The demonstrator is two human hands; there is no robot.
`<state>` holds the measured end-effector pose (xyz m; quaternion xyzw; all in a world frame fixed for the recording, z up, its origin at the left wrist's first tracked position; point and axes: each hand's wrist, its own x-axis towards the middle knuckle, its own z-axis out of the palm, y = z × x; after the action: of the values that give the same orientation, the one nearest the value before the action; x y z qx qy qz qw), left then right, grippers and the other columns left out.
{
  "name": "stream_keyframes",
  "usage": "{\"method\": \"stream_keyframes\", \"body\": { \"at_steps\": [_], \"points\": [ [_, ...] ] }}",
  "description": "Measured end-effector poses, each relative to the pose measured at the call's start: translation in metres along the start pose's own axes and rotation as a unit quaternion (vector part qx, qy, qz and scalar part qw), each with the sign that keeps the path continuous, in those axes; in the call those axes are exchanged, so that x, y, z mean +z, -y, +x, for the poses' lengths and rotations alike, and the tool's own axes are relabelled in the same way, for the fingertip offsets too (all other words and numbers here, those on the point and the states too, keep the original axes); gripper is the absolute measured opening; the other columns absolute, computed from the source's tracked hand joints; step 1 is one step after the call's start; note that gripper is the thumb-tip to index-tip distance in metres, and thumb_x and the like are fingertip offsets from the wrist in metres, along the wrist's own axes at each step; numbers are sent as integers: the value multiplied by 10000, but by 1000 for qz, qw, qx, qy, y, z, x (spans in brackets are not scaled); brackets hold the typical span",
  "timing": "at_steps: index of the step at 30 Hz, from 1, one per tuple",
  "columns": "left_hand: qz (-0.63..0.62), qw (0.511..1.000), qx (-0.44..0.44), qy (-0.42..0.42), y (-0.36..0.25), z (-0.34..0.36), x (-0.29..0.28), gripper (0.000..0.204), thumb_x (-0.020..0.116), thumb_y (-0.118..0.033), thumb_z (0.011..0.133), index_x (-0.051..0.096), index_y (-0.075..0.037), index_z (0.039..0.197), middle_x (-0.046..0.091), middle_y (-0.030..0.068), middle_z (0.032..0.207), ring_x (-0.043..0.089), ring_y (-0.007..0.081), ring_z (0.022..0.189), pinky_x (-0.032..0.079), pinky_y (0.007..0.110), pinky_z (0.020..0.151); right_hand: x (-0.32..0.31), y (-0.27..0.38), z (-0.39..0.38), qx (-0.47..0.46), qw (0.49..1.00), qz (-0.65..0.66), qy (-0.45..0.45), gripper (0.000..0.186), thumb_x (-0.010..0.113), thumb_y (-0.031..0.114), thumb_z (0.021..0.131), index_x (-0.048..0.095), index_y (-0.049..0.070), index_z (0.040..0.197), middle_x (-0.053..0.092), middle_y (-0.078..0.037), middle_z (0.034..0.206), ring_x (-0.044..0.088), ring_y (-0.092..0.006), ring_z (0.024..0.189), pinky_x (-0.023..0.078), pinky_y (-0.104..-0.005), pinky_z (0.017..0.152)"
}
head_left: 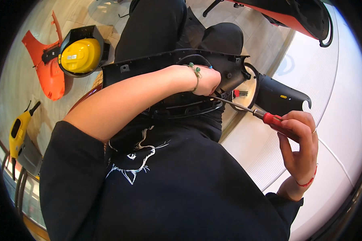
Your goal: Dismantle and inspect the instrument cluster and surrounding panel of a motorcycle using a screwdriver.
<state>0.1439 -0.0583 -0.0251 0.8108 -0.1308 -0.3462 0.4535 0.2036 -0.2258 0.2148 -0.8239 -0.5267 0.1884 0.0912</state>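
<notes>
A long screwdriver [272,119] with a red handle is held in my right hand [302,140], the fingers wrapped round the handle's end. Its metal shaft runs up and left to my left hand [207,81], where the tip is hidden. My left hand is curled closed over the inner side of a black plastic shell [149,66]; whatever sits inside its fingers is out of sight. The shell lies across my lap, with screw posts and a thin black cable on its inner face.
To the right stands a white table [334,100]; a black curved panel [282,96] lies at its edge. An orange panel [48,78] and a yellow round-topped object [81,56] rest on the floor at left, above a yellow-and-grey device [21,134]. A red-and-black part [287,14] is at top right.
</notes>
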Motion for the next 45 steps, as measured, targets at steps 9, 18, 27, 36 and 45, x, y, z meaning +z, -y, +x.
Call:
{"method": "stream_keyframes", "body": {
  "at_steps": [9,18,27,36,45],
  "points": [
    [1,999,20,-43,1,-4,9,144,608,-85,772,659,-69,905,664,116,897,640,289,877,494,393,757,-2,-11,-4,-33,999,-38,19,495,822,39,661,569,14,1086,617,-181,1043,657,-285,891,528,-335,592],
    [11,998,23,-49,-1,-6,13,137,601,-86,774,636,-59,904,662,136,914,639,311,896,492,398,764,4,-4,-5,48,994,95,8,372,728,-98,702,581,5,1028,607,-163,1046,667,-261,886,571,-314,702],
    [40,992,65,-101,-5,-14,24,129,536,-81,819,539,26,890,646,226,853,646,389,853,505,467,746,5,-4,1,29,998,45,-33,403,736,-92,685,578,6,1043,599,-151,1045,643,-250,920,554,-317,744],
    [13,984,99,-149,-7,-16,18,168,603,-156,838,545,-5,883,644,201,816,643,369,807,506,442,715,-5,-12,-6,-2,994,55,-93,389,689,-130,678,579,-1,1028,625,-171,957,642,-229,854,545,-286,728],
    [-165,960,71,-216,5,-31,6,191,605,-186,884,559,-4,915,633,147,792,629,284,735,492,372,663,-10,-23,-15,62,973,102,-197,324,609,-148,749,561,-13,1041,590,-169,1001,616,-207,912,573,-303,765]
  ]
}}
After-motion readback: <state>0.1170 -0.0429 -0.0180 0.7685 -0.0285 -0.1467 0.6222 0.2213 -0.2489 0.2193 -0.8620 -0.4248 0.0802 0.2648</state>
